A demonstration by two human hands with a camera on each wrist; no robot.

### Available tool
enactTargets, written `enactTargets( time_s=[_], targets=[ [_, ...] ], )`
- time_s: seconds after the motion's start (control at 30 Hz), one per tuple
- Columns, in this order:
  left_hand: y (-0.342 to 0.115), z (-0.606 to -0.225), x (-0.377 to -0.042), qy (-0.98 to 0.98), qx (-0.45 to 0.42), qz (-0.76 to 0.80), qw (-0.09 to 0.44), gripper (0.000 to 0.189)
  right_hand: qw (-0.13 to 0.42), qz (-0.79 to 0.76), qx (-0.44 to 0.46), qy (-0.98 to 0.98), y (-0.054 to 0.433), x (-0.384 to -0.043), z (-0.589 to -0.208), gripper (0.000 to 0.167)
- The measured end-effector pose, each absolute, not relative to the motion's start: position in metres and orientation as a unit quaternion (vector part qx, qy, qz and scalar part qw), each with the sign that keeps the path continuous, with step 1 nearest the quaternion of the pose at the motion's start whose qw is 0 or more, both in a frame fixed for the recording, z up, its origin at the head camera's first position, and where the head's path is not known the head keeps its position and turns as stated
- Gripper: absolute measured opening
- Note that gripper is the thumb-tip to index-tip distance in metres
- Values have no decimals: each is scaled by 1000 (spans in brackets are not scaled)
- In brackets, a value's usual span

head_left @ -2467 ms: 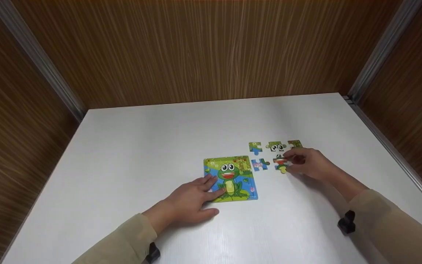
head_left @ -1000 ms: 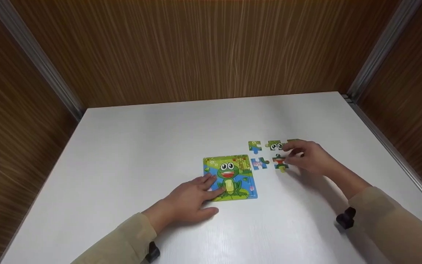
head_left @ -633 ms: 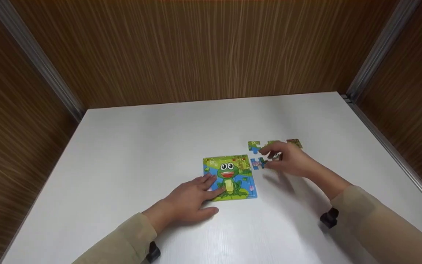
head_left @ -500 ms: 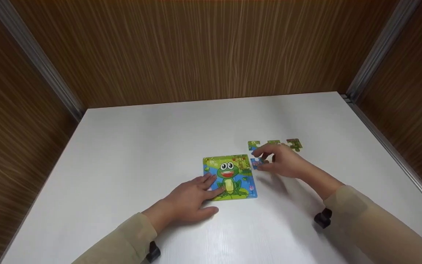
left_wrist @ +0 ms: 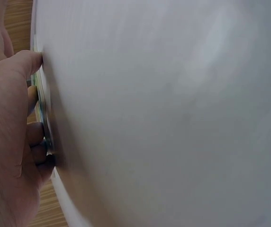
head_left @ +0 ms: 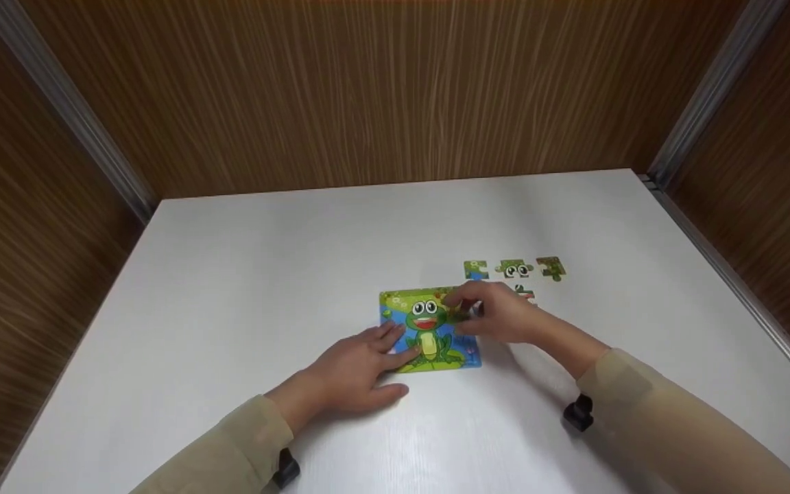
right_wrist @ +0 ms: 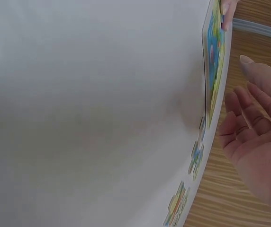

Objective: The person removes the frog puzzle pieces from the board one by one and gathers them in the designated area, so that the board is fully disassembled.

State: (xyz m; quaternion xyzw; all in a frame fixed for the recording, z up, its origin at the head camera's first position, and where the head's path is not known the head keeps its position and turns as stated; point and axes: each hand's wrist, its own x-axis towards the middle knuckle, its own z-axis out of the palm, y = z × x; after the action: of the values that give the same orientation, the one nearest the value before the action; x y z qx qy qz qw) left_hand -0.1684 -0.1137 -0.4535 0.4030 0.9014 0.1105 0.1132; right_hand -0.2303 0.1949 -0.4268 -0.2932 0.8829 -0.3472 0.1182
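Observation:
A square frog puzzle (head_left: 429,343) in a green and blue tray lies flat on the white table. My left hand (head_left: 357,377) rests on its lower left part with fingers outstretched, thumb on the table beside it. Over the puzzle's upper right corner hovers my right hand (head_left: 494,312), thumb and index finger apart. The right wrist view shows that right hand (right_wrist: 261,123) with loosely bent fingers and nothing between them. Several loose puzzle pieces lie behind and right of it: a green-blue corner (head_left: 476,268), frog eyes (head_left: 514,269), a tree corner (head_left: 551,267), and a partly hidden mouth piece (head_left: 525,293).
The white table (head_left: 230,274) is bounded at the back by a wood-grain panel (head_left: 395,89). Similar panels stand at left and right, with metal strips in the corners. Both sleeves carry a black clip-like part (head_left: 579,414) near the cuff.
My right hand has moved left from the loose pieces to above the puzzle, uncovering the eyes piece and covering the pink-flower piece. The left hand stays in place.

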Motion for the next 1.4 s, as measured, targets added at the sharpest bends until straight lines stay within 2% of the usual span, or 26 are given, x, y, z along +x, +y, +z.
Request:
enactTargets(
  time_s=[0.2,0.37,0.87,1.2,1.4],
  targets=[
    [-113,-454,-168,900,407,114,107,64,127,-352,-311,874,188,-230,-434,44],
    [-113,-455,-168,899,408,115,110,65,157,-349,-294,876,185,-229,-439,47],
    [-114,-454,-169,899,406,114,119,66,203,-316,-273,886,183,-236,-441,58],
    [-116,-455,-169,897,411,121,107,65,215,-312,-246,892,182,-235,-441,52],
    [-116,-455,-168,900,403,119,119,65,219,-318,-237,892,182,-234,-442,50]
  ],
)
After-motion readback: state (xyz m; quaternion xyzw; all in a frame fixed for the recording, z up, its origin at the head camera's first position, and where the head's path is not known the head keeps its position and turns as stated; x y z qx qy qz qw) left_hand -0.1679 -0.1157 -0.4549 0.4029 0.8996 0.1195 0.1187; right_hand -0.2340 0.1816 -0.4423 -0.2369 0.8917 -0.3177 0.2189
